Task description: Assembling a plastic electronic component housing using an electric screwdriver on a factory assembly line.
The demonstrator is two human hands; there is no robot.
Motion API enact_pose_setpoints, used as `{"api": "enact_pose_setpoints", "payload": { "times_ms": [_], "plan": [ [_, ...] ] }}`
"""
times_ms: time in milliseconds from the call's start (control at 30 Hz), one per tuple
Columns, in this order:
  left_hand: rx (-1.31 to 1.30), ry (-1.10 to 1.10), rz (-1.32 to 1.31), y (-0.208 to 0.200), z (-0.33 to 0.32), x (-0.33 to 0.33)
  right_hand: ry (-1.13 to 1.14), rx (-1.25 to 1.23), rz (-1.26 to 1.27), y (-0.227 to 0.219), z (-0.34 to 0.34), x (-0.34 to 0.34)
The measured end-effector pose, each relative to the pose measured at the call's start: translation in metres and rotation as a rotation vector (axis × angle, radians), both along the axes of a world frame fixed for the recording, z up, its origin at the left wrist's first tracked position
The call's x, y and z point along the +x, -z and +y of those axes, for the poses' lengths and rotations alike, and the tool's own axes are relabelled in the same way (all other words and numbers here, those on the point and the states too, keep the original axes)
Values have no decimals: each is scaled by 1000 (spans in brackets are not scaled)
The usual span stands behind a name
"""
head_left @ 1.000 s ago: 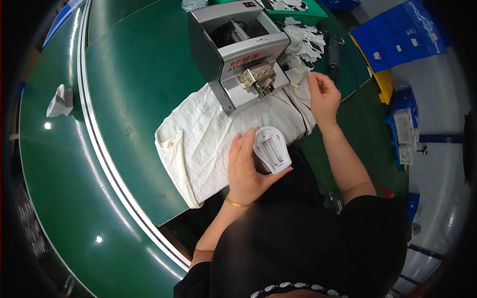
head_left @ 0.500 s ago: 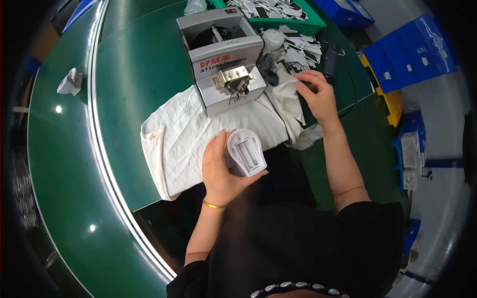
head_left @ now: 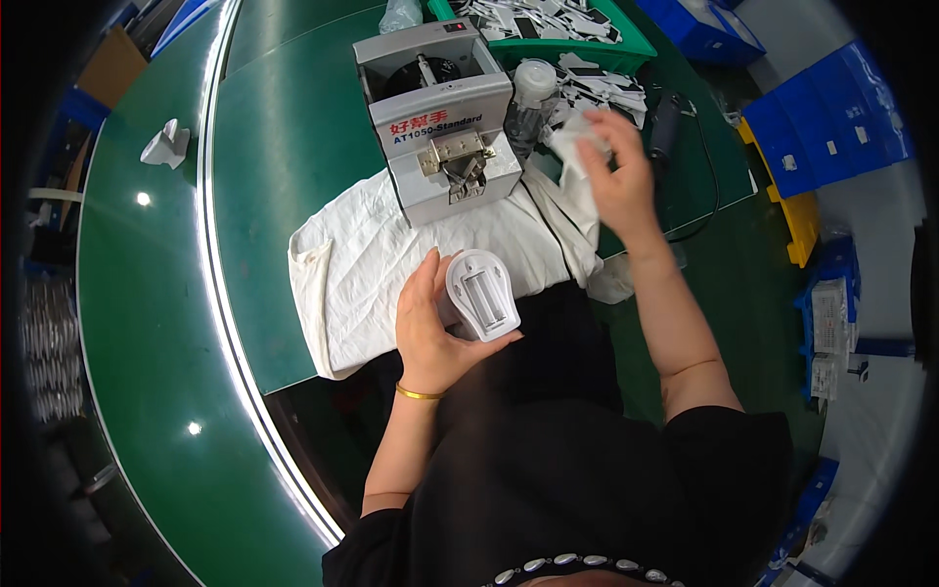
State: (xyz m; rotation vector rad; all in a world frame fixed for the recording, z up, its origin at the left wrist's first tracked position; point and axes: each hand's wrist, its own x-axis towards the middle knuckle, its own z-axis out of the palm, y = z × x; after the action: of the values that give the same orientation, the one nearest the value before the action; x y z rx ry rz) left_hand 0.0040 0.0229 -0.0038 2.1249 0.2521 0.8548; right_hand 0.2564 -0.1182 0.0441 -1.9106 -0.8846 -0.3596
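Note:
My left hand [head_left: 423, 328] is wrapped round a white plastic housing [head_left: 482, 293]. Its rounded face is turned up and shows a battery compartment with no cover on it. To the right, my right hand [head_left: 618, 176] pinches a raised part of a white cloth [head_left: 577, 171], with the fingertips somewhat blurred. A larger spread of white cloth [head_left: 367, 264] lies on the green table under a grey bench machine [head_left: 445, 127] with a metal fixture on its front. A clear bottle with a pale lid [head_left: 535, 88] stands between the machine and my right hand.
Behind the machine is a green bin [head_left: 636, 44] of white and black flat parts, with more parts [head_left: 602, 88] piled before it. A dark-handled tool [head_left: 665, 127] with a cable lies right. A white funnel-shaped piece [head_left: 166, 144] sits left, beyond a bright strip [head_left: 207, 196].
My right hand has moved slightly up, lifting the cloth toward the bottle and the piled parts. My left hand still holds the white housing in nearly the same place.

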Motion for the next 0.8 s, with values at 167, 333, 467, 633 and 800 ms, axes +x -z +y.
{"api": "enact_pose_setpoints", "payload": {
  "times_ms": [167, 333, 467, 633, 800],
  "plan": [
    [69, -21, 92, -12, 0, -2, 73, -161, -74, -81, 28, 8],
    [81, -21, 92, -17, -5, 1, -128, -479, -537, -79, 45, 39],
    [60, -37, 74, -11, -9, 1, -155, -562, -568, -87, 42, 40],
    [45, -33, 72, -6, -7, 3, -417, -314, -674, -84, 55, 54],
    [17, -6, 109, -7, -7, 1, -185, -608, -388, -110, 52, 14]
  ]
}}
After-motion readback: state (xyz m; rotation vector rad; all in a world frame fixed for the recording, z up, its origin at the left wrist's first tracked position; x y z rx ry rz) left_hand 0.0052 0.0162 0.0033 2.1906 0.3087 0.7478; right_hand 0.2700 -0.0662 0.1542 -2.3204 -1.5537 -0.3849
